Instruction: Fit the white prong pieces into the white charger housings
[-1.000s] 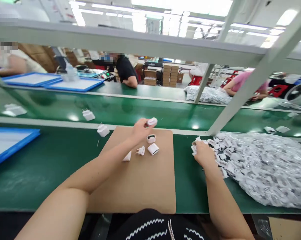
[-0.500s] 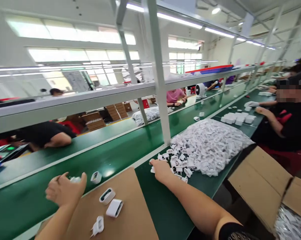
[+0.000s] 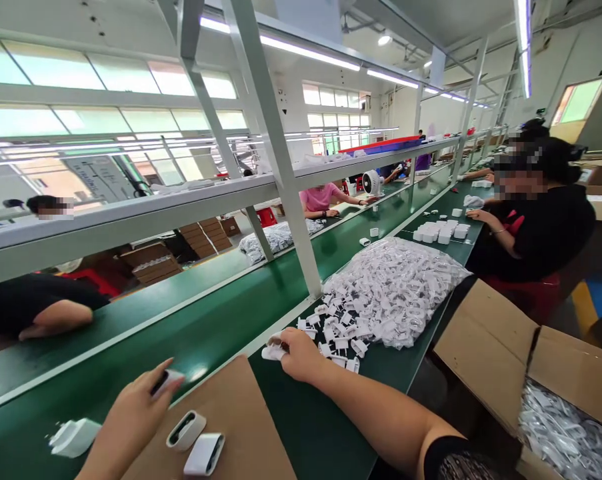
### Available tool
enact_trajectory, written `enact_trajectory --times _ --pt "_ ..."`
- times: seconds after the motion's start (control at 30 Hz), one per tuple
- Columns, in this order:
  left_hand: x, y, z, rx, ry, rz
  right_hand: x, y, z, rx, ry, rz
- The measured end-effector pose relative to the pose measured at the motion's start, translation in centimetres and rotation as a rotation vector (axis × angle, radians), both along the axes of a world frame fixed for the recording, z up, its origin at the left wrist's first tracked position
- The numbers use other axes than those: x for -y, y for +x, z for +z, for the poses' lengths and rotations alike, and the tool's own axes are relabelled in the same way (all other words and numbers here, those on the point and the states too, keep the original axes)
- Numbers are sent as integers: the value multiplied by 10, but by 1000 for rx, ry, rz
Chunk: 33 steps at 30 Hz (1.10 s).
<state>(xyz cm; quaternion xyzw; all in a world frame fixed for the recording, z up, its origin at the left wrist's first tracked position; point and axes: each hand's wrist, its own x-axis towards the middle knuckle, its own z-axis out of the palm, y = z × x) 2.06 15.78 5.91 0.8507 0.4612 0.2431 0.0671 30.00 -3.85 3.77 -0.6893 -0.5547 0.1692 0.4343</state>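
The left hand (image 3: 133, 417), near left, pinches a white casing (image 3: 169, 382) between its fingers and thumb, above the edge of the green belt (image 3: 145, 353). Just left of its wrist, an adapter (image 3: 75, 438) lies on the belt with its prongs to the left. Farther back on this side, across the belt, a person's forearm (image 3: 63, 317) rests on the far bench.

Right of the left hand, an open casing (image 3: 185, 431) lies on the cardboard (image 3: 253, 427) with its hollow upward; a second casing (image 3: 202, 456) lies just beside it on the near side, its opening to the right. The cardboard lies on the dark green worktop (image 3: 305, 430).

Next comes the right hand (image 3: 301, 357), its fingertips closed on a white piece (image 3: 273, 352) over the worktop; the piece's full shape is hidden. Loose plugs (image 3: 341, 333) lie scattered just beyond this hand, spreading toward a clear bag (image 3: 398, 283) packed with more white parts.

Beyond the bag are a white fan (image 3: 372, 182) across the belt and a cluster of white blocks (image 3: 441, 231), near a seated co-worker (image 3: 541, 213). Near right, an open carton (image 3: 485, 353) holds bagged parts (image 3: 565, 423).
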Motion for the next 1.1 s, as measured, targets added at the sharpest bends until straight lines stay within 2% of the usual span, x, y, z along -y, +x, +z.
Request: enact_trajectory --times 0.07,0.13,0.17,0.23,0.3,0.37,0.5,0.67,0.77,0.87,1.1 --pt "54 6 -3 34 -14 -199 -5 -3 1 -291 61 33" --pt "111 14 -10 34 -7 -320 -6 -6 3 -626 93 88" --pt "136 19 -15 20 -8 -367 -6 -7 3 -728 79 120" --pt "174 30 -25 -20 -42 -426 -3 -9 4 -826 10 198" --pt "194 38 -35 -37 -112 -433 -2 -8 5 -900 -67 273" --pt "200 40 -46 41 -196 -411 -1 -7 6 -958 -141 329" --pt "205 35 -62 364 -308 -334 0 -7 12 -1067 -223 313" --pt "203 37 -67 587 -449 -281 5 -15 12 -955 -256 322" --pt "198 40 -66 646 -449 -279 7 -20 9 -767 -192 332" --pt "195 39 -65 623 -406 -289 13 -25 9 -523 -140 380" --pt "196 36 -64 617 -430 -279 29 -36 17 123 37 645"
